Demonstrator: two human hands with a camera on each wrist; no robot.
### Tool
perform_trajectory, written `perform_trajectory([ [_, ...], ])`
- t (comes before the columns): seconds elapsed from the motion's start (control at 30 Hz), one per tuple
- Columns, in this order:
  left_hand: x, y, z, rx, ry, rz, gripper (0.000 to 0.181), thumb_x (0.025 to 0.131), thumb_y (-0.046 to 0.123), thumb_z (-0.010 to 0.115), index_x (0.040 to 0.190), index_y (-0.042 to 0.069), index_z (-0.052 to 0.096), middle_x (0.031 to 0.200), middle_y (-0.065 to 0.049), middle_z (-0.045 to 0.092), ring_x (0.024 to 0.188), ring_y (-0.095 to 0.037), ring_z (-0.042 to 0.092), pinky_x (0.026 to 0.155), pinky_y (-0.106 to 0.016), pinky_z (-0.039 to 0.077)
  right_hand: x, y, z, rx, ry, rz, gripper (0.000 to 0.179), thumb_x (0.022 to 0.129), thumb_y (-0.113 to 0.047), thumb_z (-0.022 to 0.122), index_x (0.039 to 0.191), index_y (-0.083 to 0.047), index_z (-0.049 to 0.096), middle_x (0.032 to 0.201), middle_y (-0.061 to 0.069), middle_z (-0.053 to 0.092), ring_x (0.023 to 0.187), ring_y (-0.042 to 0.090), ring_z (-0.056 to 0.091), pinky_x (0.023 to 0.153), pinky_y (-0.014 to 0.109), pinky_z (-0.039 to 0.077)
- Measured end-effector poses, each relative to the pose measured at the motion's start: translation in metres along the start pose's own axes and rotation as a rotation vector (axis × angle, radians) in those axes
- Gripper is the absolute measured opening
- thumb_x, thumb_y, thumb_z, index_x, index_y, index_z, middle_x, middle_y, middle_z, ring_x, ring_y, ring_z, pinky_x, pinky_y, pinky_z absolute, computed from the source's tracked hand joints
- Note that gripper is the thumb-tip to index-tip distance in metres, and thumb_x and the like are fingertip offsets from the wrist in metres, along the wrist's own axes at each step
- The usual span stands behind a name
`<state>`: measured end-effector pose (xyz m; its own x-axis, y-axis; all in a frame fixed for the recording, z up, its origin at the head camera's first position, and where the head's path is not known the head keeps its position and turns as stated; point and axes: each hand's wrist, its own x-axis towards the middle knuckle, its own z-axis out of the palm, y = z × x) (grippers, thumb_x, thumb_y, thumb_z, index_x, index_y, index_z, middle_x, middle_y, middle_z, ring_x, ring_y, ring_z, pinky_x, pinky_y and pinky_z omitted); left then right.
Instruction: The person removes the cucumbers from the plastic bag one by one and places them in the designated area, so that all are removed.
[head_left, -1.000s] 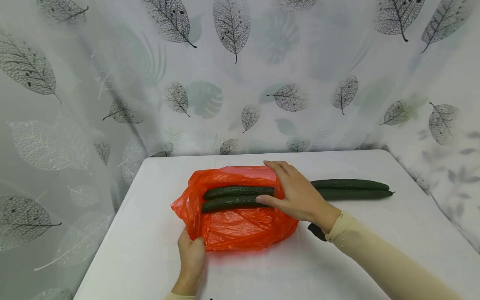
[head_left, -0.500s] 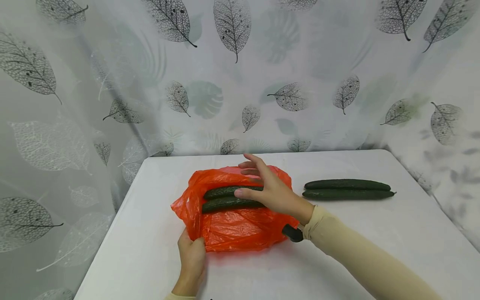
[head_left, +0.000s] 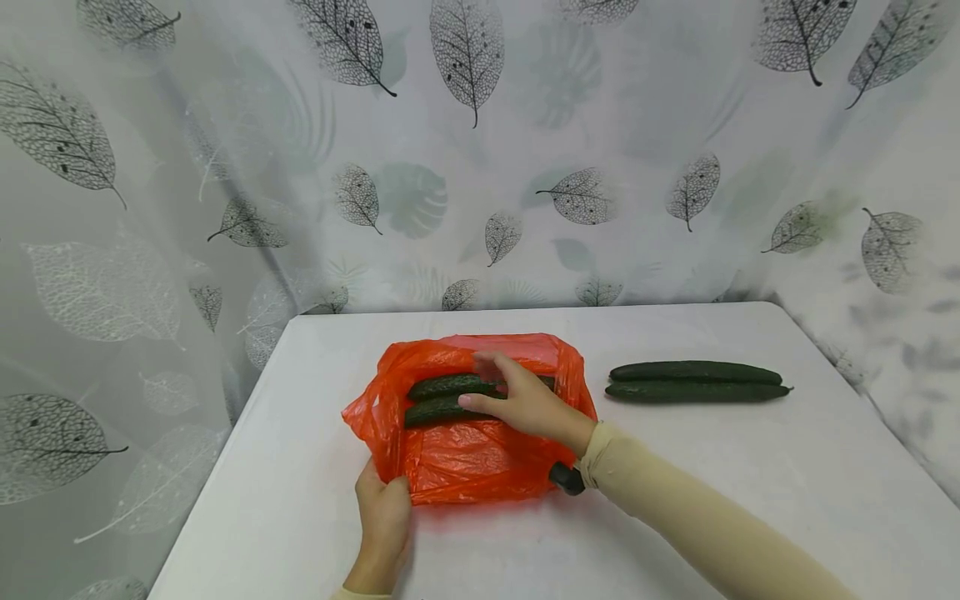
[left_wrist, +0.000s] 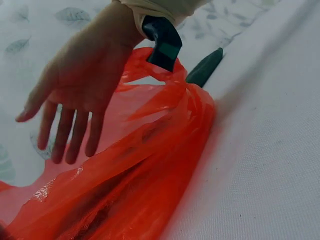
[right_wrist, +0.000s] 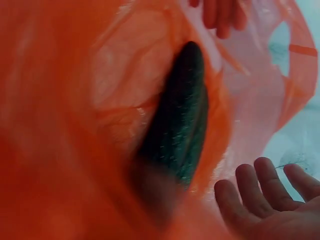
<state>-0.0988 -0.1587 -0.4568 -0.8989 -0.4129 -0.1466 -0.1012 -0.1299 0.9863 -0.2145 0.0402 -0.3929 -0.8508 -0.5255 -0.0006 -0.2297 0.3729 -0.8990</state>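
Note:
Two dark green cucumbers (head_left: 437, 408) lie side by side in the mouth of a thin red plastic bag (head_left: 465, 467). My left hand (head_left: 384, 517) grips the bag's near left edge, thumb on top. Over the cucumbers is my right hand (head_left: 528, 404), its fingers relaxed and partly overlapping them in the head view. From the left wrist, the right hand (left_wrist: 75, 95) appears with fingers straight and apart, nothing in it. The right wrist view has the right hand (right_wrist: 275, 200) beside the ribbed cucumber (right_wrist: 175, 120), and left fingers (right_wrist: 225, 17) at the top.
Another pair of cucumbers (head_left: 693, 382) lies on the white table (head_left: 712, 483), right of the bag. A black wrist device (head_left: 566, 478) sits at the right cuff. Behind the table hangs a leaf-patterned curtain (head_left: 480, 167).
My right hand has moved left from the bag's right side and then lowered over the cucumbers inside. The left hand keeps its grip on the bag in the same spot.

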Motion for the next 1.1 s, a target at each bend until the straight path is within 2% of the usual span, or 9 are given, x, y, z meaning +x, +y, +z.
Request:
perform_trajectory([
  [0.2,-0.001,-0.001,0.000,-0.011,0.001,-0.008,0.062,0.084,-0.017,0.034,0.144,-0.008,0.042,0.141,-0.020,0.049,0.125,-0.032,0.048,0.100,-0.030,0.045,0.003,0.013,0.005,-0.105,-0.008,0.033,0.079,0.088,-0.051,0.075,0.149,-0.010,0.045,0.145,0.005,0.052,0.135,0.022,0.047,0.111,0.043,0.038],
  [0.47,-0.001,0.000,0.000,-0.024,-0.005,0.002,0.063,0.084,-0.018,0.033,0.146,-0.008,0.041,0.142,-0.020,0.048,0.125,-0.030,0.047,0.098,-0.026,0.045,0.007,0.028,0.008,-0.281,-0.014,0.022,0.070,0.089,-0.047,0.075,0.143,-0.009,0.053,0.137,0.005,0.059,0.129,0.021,0.052,0.110,0.040,0.039],
  [0.67,0.000,0.000,0.000,-0.027,-0.007,-0.007,0.064,0.083,-0.018,0.033,0.146,-0.008,0.040,0.142,-0.020,0.047,0.126,-0.030,0.047,0.099,-0.027,0.045,0.007,0.031,0.011,-0.431,-0.018,0.000,0.067,0.089,-0.046,0.074,0.143,-0.010,0.055,0.135,0.007,0.059,0.128,0.026,0.051,0.111,0.046,0.037],
  [0.87,-0.001,0.000,0.000,-0.027,-0.001,0.001,0.062,0.084,-0.017,0.034,0.145,-0.009,0.042,0.141,-0.021,0.048,0.124,-0.031,0.048,0.099,-0.028,0.045,0.008,0.031,0.015,-0.521,-0.004,0.008,0.063,0.088,-0.044,0.076,0.140,-0.014,0.060,0.137,0.008,0.057,0.128,0.030,0.049,0.111,0.054,0.033],
  [1.1,-0.002,0.001,0.000,-0.032,0.002,0.003,0.062,0.084,-0.017,0.034,0.145,-0.009,0.041,0.142,-0.022,0.048,0.125,-0.031,0.048,0.099,-0.027,0.045,0.011,0.036,0.021,-0.598,0.010,-0.012,0.057,0.086,-0.039,0.080,0.135,-0.015,0.066,0.124,0.006,0.059,0.118,0.028,0.051,0.103,0.052,0.040],
])
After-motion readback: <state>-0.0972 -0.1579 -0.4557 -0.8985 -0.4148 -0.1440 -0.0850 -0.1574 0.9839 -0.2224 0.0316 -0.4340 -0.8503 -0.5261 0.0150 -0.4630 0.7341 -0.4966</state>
